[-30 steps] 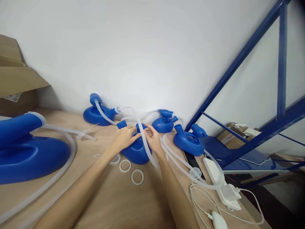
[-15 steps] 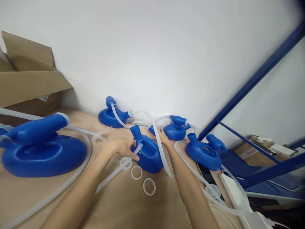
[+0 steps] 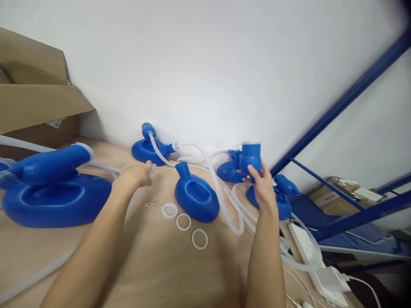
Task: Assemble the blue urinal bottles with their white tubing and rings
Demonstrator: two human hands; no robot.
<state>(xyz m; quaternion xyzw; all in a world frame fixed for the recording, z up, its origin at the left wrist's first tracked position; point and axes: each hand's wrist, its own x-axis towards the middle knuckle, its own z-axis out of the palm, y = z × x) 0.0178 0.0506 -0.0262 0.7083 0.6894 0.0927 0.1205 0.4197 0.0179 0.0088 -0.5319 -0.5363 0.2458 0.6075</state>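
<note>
Both hands are now clear of the blue jug (image 3: 205, 210) at centre frame, leaving its neck bare: right of centre, the right hand (image 3: 265, 188) has its fingers curled around a blue cup-shaped part (image 3: 251, 156), raised off the counter (image 3: 167, 273). Left of centre, the left hand's (image 3: 136, 173) fingers pinch a translucent tube (image 3: 153, 169), nearly closed.

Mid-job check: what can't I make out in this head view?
- Head view: pale tube at the left hand, faint and blurred.
- Head view: part of the rightmost bottle, hidden by the right hand.
- Head view: far side of the blue cup-shaped part, turned away.
- Head view: print on the box label, too small.
</note>
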